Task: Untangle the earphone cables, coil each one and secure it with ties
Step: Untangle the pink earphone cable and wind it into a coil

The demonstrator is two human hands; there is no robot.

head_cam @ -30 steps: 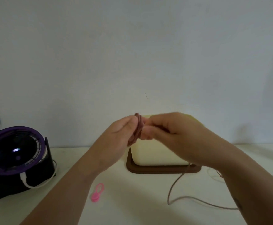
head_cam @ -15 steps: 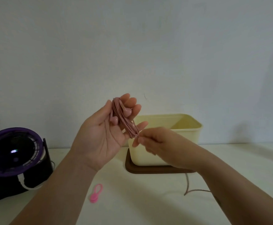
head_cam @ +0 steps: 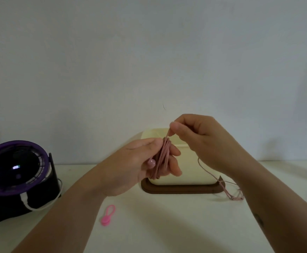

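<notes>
Holds the pink earphone cable [head_cam: 162, 158] as an upright coil looped round the curled fingers [head_cam: 174, 152] of the left hand [head_cam: 129, 167], raised above the bench [head_cam: 167, 230]. Pinches the free strand just above the coil's top with the right hand [head_cam: 203, 143]. Leaves the tail [head_cam: 223, 189] trailing down and rightward onto the bench. Probably calls for further turns along the coil's near-vertical axis. Leaves the pink tie [head_cam: 108, 215] nearer the left hand.

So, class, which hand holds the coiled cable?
The left hand: the pink coil sits in its fingers, while the right hand only pinches the loose strand above.
</notes>
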